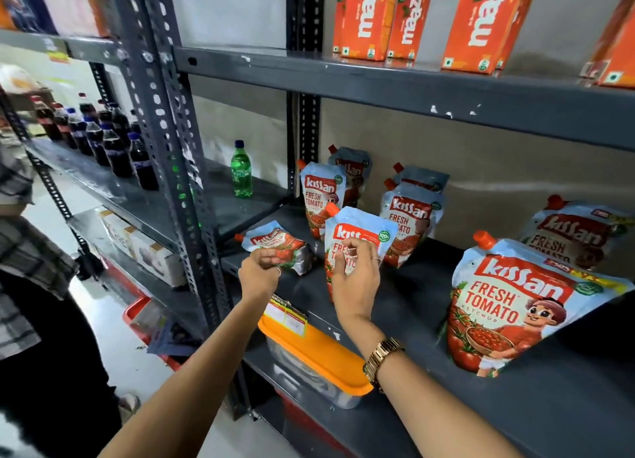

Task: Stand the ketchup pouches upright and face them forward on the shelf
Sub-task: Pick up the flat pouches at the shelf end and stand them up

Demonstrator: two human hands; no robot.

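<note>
Several Kissan ketchup pouches stand on the dark grey shelf (412, 306). One small pouch (275, 242) lies flat on its side at the shelf's left end, and my left hand (259, 268) rests on its near edge with fingers curled. My right hand (355, 278) is just in front of an upright pouch (357, 237), fingers bent and touching its face; I cannot tell if it grips it. Behind stand two upright pouches (321, 199) (410, 217) with more behind them. A large pouch (508, 306) stands at the right front, another large pouch (577, 234) behind it.
Orange Maaza juice cartons (371, 17) fill the shelf above. A green bottle (242, 170) stands in the bay to the left, dark cola bottles (103, 141) farther left. An orange-lidded tub (316, 358) sits on the shelf below. A person in a checked shirt (31, 251) stands at left.
</note>
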